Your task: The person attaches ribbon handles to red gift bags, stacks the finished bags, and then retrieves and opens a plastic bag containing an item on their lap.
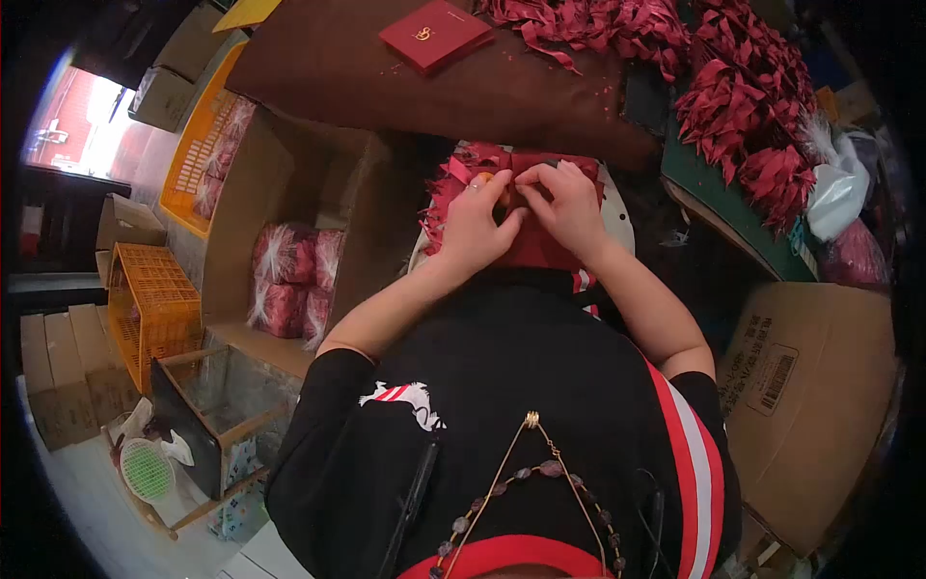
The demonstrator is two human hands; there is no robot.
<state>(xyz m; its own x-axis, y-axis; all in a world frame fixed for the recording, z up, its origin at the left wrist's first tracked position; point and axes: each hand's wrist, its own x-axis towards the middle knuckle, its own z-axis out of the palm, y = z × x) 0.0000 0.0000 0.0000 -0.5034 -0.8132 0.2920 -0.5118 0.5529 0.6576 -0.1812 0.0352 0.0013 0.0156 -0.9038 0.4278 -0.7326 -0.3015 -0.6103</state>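
Both hands meet over red sheets [550, 249] lying on a pale support at my lap. My left hand [475, 224], with a ring on one finger, has its thumb and fingers curved round something small that I cannot make out; an orange-yellow spot shows at the fingertips. Close to its right, my right hand [567, 210] has thumb and fingertips drawn together at the same spot, and what they hold is hidden. Red ribbon-like strips [436, 207] lie left of my left hand.
Ahead, a brown-covered table [434, 106] carries a red booklet [436, 35] and red strips [608, 29]. More red strips [748, 125] lie on a green board at right. Left stands a carton [227, 261] with bagged red bundles [289, 261]; an orange crate [159, 299] is beyond it.
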